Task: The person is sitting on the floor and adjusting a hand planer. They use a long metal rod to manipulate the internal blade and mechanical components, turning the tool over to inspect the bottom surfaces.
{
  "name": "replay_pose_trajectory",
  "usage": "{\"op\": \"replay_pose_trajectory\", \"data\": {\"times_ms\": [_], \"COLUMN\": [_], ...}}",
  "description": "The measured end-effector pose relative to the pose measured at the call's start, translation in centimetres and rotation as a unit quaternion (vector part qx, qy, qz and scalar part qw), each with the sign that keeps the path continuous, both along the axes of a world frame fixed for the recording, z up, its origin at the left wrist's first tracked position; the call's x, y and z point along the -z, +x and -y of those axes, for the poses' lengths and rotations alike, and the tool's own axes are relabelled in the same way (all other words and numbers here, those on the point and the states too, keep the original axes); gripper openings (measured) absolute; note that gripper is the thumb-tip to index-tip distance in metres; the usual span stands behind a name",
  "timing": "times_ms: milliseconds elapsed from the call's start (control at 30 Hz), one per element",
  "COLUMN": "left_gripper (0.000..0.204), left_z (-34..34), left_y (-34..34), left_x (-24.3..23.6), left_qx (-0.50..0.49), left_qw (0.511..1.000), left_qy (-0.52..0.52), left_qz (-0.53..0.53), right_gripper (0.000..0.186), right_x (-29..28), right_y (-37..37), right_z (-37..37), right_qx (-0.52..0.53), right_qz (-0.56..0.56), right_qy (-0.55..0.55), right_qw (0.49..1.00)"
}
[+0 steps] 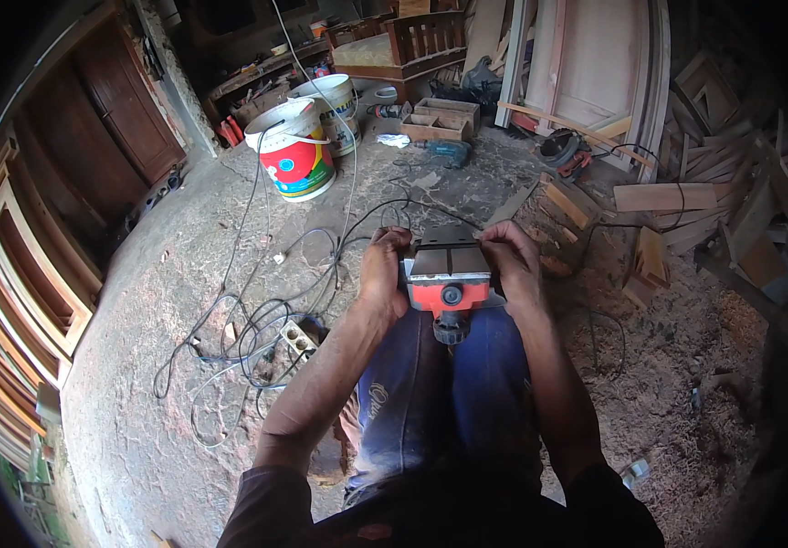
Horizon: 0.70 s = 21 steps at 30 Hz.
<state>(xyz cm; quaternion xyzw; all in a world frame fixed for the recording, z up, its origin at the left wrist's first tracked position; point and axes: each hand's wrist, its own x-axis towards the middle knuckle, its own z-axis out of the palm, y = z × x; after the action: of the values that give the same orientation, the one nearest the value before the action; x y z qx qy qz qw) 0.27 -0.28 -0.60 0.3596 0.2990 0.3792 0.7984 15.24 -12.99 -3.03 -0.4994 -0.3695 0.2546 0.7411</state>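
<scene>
An electric hand planer (450,290) with a red body, a grey metal sole and a black round knob rests on my knees, its flat sole turned up. My left hand (385,269) grips its left side, fingers curled at the far edge of the sole. On the opposite side my right hand (514,263) is closed at the far right corner, thumb and fingers pinched together. Whether the fingertips hold any small part is too small to make out. Beneath the planer are my legs in blue trousers (403,402).
Tangled cables and a white power strip (299,339) lie left of my legs. Ahead stand paint buckets (295,155), a teal drill (449,152), a wooden box (440,119) and a red-and-black power tool (566,153). Wood offcuts (666,196) and shavings spread at right; wooden frames (24,265) lean left.
</scene>
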Motion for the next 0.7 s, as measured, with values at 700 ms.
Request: {"op": "replay_pose_trajectory", "data": {"times_ms": [700], "left_gripper": [0.016], "left_z": [0.4], "left_y": [-0.7], "left_x": [0.5], "left_qx": [0.008], "left_qw": [0.998], "left_qy": [0.036], "left_qz": [0.059], "right_gripper": [0.01], "right_x": [0.0], "right_y": [-0.1], "right_z": [0.1], "right_qx": [-0.04], "right_qz": [-0.032], "right_qy": [0.041], "right_qw": [0.998]}}
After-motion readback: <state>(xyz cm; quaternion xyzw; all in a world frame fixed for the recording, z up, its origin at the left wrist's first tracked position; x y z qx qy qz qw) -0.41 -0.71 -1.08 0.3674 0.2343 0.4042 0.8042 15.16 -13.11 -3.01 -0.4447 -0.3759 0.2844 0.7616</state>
